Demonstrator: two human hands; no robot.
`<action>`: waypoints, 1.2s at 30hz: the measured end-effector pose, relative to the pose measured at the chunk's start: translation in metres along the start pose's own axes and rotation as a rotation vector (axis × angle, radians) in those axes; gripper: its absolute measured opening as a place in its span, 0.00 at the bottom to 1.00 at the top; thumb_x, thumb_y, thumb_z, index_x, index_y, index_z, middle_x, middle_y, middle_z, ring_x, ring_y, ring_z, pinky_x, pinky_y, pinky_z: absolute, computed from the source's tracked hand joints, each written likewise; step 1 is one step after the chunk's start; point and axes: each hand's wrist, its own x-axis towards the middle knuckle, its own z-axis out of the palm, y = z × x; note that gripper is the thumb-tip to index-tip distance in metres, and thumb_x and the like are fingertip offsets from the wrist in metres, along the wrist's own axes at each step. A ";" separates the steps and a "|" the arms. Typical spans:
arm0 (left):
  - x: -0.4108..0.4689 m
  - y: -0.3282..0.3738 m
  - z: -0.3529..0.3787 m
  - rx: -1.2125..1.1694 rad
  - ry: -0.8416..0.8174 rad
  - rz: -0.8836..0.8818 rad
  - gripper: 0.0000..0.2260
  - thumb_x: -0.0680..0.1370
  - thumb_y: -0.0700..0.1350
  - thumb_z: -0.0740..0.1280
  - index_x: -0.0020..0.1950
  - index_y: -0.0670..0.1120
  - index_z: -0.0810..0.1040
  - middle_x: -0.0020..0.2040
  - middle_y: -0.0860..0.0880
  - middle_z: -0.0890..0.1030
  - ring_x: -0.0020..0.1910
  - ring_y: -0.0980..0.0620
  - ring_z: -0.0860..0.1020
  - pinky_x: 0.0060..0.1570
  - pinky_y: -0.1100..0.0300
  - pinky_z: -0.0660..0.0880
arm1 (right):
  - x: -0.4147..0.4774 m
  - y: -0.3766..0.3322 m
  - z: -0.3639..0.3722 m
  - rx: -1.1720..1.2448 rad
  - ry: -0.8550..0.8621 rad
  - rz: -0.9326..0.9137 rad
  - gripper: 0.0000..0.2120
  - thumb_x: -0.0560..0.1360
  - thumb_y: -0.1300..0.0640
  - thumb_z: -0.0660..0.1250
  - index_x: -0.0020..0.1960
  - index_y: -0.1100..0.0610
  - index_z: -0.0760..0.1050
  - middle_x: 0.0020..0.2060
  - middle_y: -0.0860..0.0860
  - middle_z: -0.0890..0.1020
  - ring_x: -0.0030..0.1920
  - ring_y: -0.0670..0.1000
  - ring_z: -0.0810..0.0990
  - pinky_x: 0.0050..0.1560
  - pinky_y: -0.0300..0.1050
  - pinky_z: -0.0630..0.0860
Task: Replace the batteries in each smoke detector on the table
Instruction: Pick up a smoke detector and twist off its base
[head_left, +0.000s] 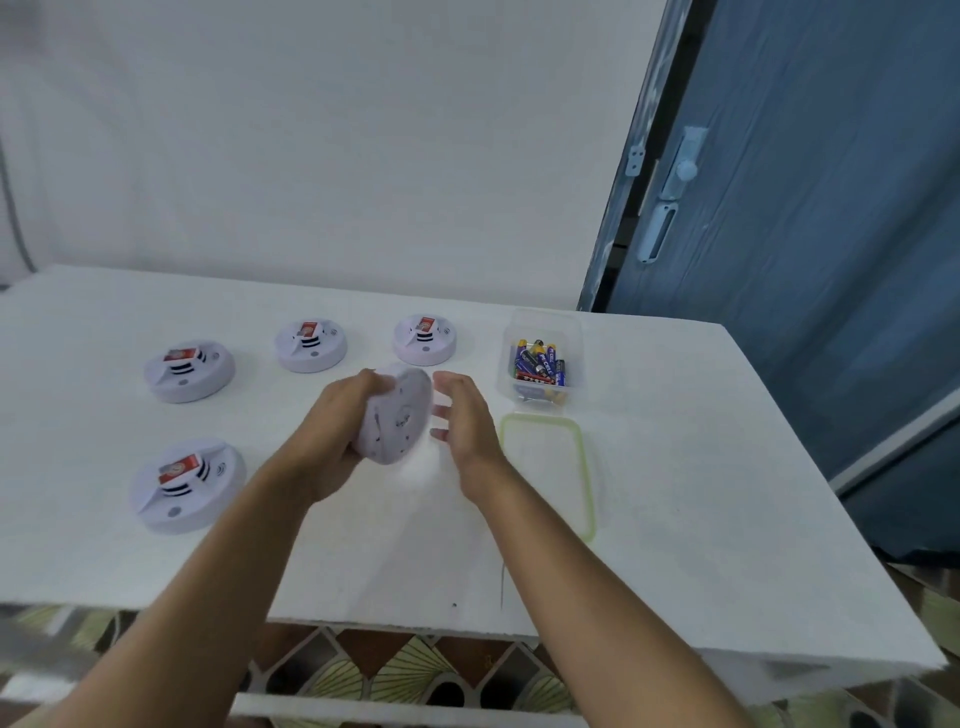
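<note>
Smoke detector (397, 415), the white round one, is held above the tabletop (675, 493), to the left of the clear plastic container (540, 332) and a little nearer to the person. It is tilted on its edge, and its flat back side faces the camera. The left hand (332, 421) grips it, with the fingers curled around its left rim. The right hand (465, 418) is open with relaxed fingers, just beside the right rim; the picture is blurred there, so I cannot tell if it touches.

The container stands without cover and holds loose batteries (540, 364) in blue, black and red, lying mixed together. Its lid (582, 452), clear with a green rim, lies flat just in front of the container.

Four more detectors lie on the tabletop, all to the left of the container: the nearest detector (425, 340), the middle detector (310, 345), the far-left detector (189, 371), and the front-left detector (187, 486), which is closer to the person. Each has a red and white rectangular piece on top.
</note>
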 end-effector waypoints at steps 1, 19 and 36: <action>-0.004 0.003 0.005 -0.133 -0.032 -0.031 0.18 0.77 0.51 0.57 0.52 0.43 0.84 0.54 0.40 0.83 0.50 0.42 0.82 0.53 0.48 0.75 | 0.001 -0.001 -0.002 0.069 -0.010 0.046 0.16 0.78 0.46 0.57 0.57 0.53 0.76 0.59 0.49 0.78 0.59 0.52 0.77 0.55 0.46 0.73; 0.026 0.005 0.056 0.254 0.590 0.171 0.28 0.78 0.68 0.50 0.38 0.44 0.66 0.37 0.49 0.72 0.36 0.50 0.70 0.35 0.56 0.67 | -0.015 -0.007 -0.043 0.800 -0.341 0.220 0.29 0.82 0.40 0.51 0.59 0.58 0.83 0.58 0.60 0.84 0.56 0.59 0.83 0.59 0.57 0.77; 0.015 -0.011 0.078 0.727 0.248 0.554 0.32 0.68 0.59 0.76 0.68 0.51 0.72 0.60 0.54 0.74 0.55 0.58 0.73 0.51 0.65 0.69 | -0.011 -0.019 -0.074 0.743 -0.255 0.128 0.31 0.78 0.37 0.62 0.74 0.55 0.71 0.61 0.58 0.80 0.60 0.58 0.79 0.57 0.54 0.77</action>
